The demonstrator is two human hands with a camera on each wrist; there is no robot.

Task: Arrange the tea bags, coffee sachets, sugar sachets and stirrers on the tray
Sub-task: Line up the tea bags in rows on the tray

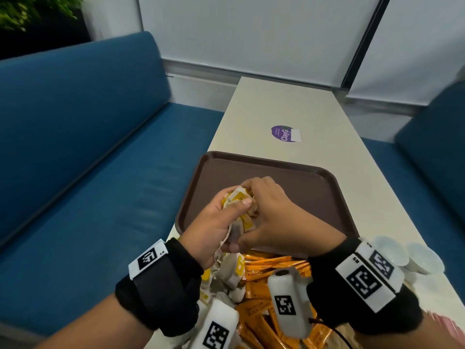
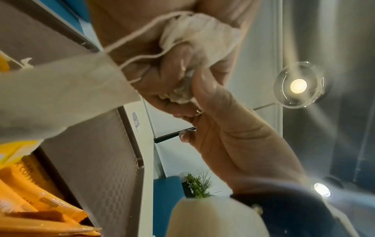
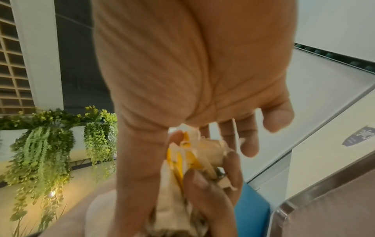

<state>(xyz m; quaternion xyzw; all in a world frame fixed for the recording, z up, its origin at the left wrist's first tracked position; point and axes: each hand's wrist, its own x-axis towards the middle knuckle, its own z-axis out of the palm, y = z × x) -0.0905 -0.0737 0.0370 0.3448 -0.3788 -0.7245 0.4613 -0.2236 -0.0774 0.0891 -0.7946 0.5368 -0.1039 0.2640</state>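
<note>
Both hands hold one bunch of tea bags (image 1: 240, 215) with yellow tags above the near left part of the brown tray (image 1: 297, 182). My left hand (image 1: 216, 222) grips the bunch from the left, thumb over the top. From the right, my right hand (image 1: 266, 210) closes its fingers on the same bunch. In the left wrist view the tea bags (image 2: 194, 36) and their strings hang from the fingers. The right wrist view shows the yellow tags (image 3: 188, 158) between both hands. More tea bags (image 1: 231, 273) and orange coffee sachets (image 1: 261, 273) lie piled on the table below my wrists.
The tray's inside looks bare. A purple sticker (image 1: 285, 134) sits on the white table (image 1: 289, 107) beyond the tray. White cups (image 1: 412, 255) stand at the right near edge. Blue benches (image 1: 100, 147) flank the table on both sides.
</note>
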